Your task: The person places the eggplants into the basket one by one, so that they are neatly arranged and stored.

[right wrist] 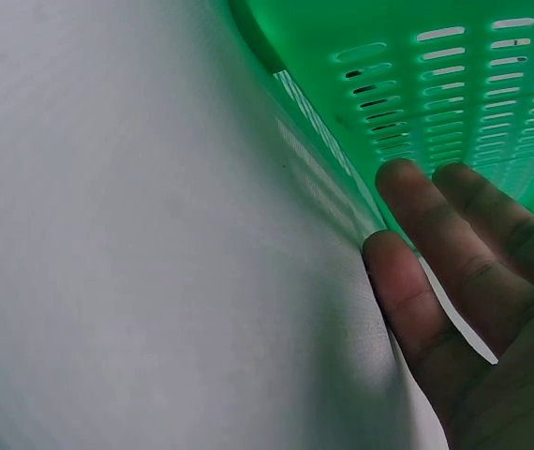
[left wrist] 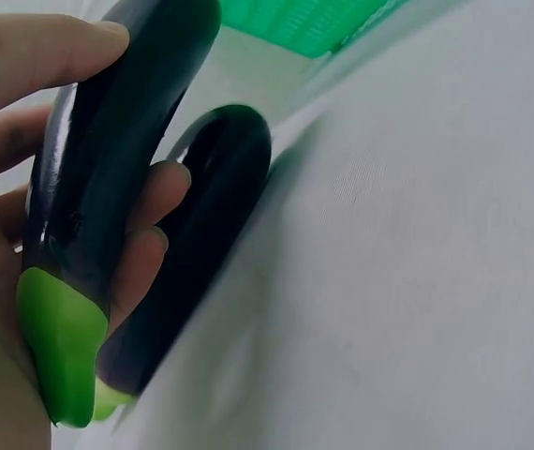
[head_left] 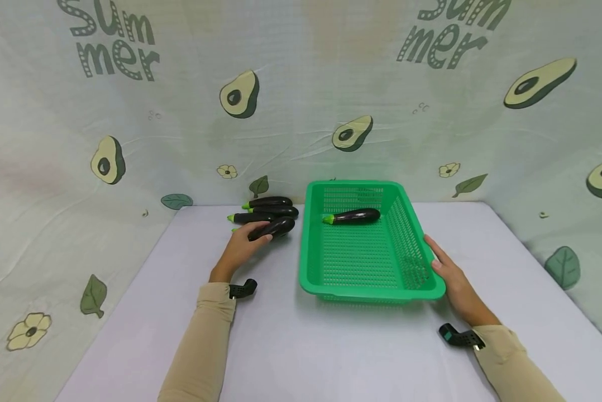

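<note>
My left hand (head_left: 244,243) grips a dark purple eggplant (head_left: 280,228), thumb on one side and fingers curled round the other. Its green cap (left wrist: 64,342) lies against the palm in the left wrist view. Right beneath it, a second eggplant (left wrist: 215,178) rests on the table. Another eggplant (head_left: 355,216) lies crosswise inside the green plastic basket (head_left: 308,251), toward its far end. At the basket's right side, my right hand (head_left: 457,282) holds the rim, with the thumb over the edge. Below the rim, its fingers (right wrist: 473,262) reach to the slotted outer wall.
Several more eggplants (head_left: 267,202) lie side by side at the table's far left, left of the basket. A white cloth covers the table (head_left: 276,346). Behind it hangs a printed backdrop (head_left: 291,84) with avocados and leaves.
</note>
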Action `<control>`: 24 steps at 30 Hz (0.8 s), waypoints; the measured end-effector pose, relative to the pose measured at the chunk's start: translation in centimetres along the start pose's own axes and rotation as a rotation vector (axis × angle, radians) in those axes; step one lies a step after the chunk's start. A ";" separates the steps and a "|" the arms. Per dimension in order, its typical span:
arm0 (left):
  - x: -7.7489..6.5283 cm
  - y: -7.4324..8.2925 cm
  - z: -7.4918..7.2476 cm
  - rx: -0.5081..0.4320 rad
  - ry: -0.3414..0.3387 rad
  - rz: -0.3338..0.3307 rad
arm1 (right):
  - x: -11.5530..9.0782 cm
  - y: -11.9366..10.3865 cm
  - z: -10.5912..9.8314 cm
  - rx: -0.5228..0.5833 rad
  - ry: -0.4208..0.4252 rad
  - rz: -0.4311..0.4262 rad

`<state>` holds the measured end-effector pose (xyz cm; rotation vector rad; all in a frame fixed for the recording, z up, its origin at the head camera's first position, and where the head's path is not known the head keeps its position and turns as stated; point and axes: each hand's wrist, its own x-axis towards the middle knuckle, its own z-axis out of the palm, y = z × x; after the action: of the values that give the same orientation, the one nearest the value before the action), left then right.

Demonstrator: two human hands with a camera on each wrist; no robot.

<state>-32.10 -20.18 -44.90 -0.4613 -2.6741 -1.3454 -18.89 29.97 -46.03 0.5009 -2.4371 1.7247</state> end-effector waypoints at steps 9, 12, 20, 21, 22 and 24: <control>0.7 1.7 1.0 -0.001 -0.009 0.069 | -0.1 0.1 0.1 -0.011 0.001 0.010; 1.2 2.4 1.1 0.005 0.000 0.099 | 0.0 0.0 0.0 -0.020 0.008 -0.003; 0.8 3.1 0.0 0.027 0.016 0.070 | 0.0 0.0 0.0 -0.012 0.000 -0.001; 0.8 3.1 -0.1 0.026 0.014 0.067 | 0.0 0.0 0.0 -0.012 -0.001 0.002; 0.7 3.1 -0.3 0.026 0.012 0.065 | -0.1 0.0 0.1 -0.013 -0.001 0.003; 0.8 3.2 -0.6 0.024 0.012 0.064 | -0.1 -0.1 0.1 -0.016 0.000 0.002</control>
<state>-31.83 -18.71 -41.88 -0.5300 -2.6390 -1.2933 -18.73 29.84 -46.03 0.4969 -2.4501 1.7044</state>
